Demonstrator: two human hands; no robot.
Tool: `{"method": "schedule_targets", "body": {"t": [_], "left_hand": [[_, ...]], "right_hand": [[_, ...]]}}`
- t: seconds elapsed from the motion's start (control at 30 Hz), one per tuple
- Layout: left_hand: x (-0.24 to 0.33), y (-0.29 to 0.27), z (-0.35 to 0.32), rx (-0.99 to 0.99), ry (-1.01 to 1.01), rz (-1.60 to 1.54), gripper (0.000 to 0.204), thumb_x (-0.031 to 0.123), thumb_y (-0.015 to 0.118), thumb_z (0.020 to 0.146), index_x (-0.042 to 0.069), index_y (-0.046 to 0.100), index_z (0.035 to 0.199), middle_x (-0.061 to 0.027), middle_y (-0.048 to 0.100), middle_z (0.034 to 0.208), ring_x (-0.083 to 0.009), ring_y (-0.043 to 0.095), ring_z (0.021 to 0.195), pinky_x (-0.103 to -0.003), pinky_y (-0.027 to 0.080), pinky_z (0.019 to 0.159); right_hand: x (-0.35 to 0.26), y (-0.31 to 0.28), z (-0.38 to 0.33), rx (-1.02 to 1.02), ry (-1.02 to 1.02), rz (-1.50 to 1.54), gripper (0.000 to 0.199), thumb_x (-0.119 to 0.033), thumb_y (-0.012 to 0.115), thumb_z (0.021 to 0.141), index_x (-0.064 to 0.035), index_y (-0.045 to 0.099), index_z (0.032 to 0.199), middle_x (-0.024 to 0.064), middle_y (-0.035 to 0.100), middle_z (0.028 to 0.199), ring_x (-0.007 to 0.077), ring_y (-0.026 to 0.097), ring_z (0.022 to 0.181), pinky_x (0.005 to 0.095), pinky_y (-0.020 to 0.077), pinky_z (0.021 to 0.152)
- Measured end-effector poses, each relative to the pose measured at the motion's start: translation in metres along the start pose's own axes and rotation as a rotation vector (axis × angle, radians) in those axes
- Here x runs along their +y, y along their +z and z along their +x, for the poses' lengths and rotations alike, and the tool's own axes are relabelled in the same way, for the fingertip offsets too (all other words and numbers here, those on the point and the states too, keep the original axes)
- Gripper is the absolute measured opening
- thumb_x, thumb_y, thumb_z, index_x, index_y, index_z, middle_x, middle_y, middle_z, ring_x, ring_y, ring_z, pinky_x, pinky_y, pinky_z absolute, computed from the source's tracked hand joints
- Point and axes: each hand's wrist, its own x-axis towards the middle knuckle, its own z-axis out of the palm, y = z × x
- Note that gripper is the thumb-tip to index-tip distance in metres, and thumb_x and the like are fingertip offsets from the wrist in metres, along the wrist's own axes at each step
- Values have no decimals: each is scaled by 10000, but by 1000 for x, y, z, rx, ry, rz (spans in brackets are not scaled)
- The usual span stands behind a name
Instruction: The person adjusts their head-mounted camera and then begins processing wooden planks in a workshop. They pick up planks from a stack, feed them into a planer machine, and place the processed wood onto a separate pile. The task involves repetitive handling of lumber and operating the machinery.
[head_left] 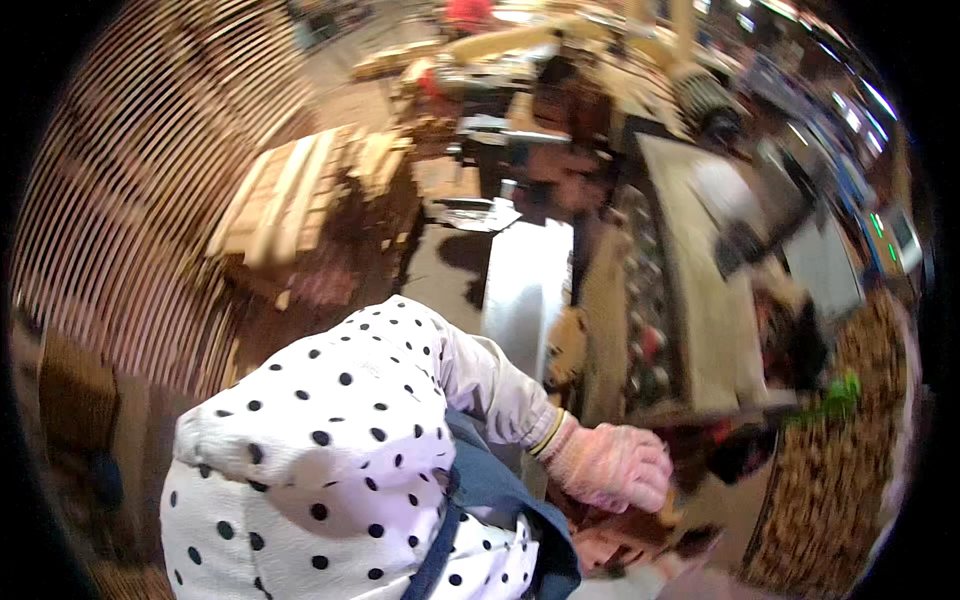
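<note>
My left arm, in a white sleeve with black dots, reaches across the view from the lower left. A pale cuff with a yellow and dark band ends at my left hand [612,468], which wears a fuzzy pink glove. Its fingers are curled and pressed together; what they hold, if anything, is hidden. Just below lie reddish-brown pieces [615,545], too blurred to name. A pale smeared patch at the lower edge may be my right hand, but I cannot make out its fingers. A dark blue apron [500,490] hangs beside the arm.
Stacked wooden strips [290,195] stand at the left before a slatted wall [130,200]. A shiny metal plate [527,280] runs down the middle. Right of it are a row of rollers [645,290], a long pale board [700,270] and a motor [708,105]. Brown chips [835,480] lie far right.
</note>
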Motion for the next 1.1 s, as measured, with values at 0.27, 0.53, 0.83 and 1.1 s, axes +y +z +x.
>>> {"method": "schedule_targets", "body": {"t": [0.27, 0.53, 0.83, 1.1], "left_hand": [[26, -186, -224, 293, -667, 627, 420, 146, 727, 828, 134, 643, 1240, -102, 695, 1126, -352, 652, 1112, -475, 537, 937], [73, -426, -557, 356, -2297, 1346, 642, 366, 727, 885, 97, 489, 1417, -199, 635, 1205, -331, 626, 1047, -473, 510, 860], [107, -449, -733, 589, -2224, 1004, 1100, 510, 803, 807, 159, 198, 1656, -245, 541, 1450, -422, 547, 1289, -527, 440, 1082], [98, -453, -645, 1274, -1615, 617, 751, 278, 750, 917, 20, 408, 1535, -177, 657, 1265, -289, 656, 1072, -403, 558, 892]], "right_hand": [[92, 118, -231, -207, 82, -388, 444, -246, 550, 1077, -31, 542, 1466, 107, 674, 1261, 224, 650, 1113, 368, 515, 1008], [182, 194, -389, -803, 623, -416, 445, -177, 550, 1086, -40, 495, 1505, 117, 669, 1245, 208, 650, 1082, 354, 524, 988], [73, 474, -497, -954, 332, -373, 289, -142, 658, 997, 35, 732, 1213, 116, 760, 1168, 198, 702, 1095, 310, 527, 1004], [4, 659, -578, -1662, 191, -167, 536, -189, 688, 982, 18, 548, 1455, 175, 619, 1441, 223, 580, 1337, 309, 430, 1133]]}}
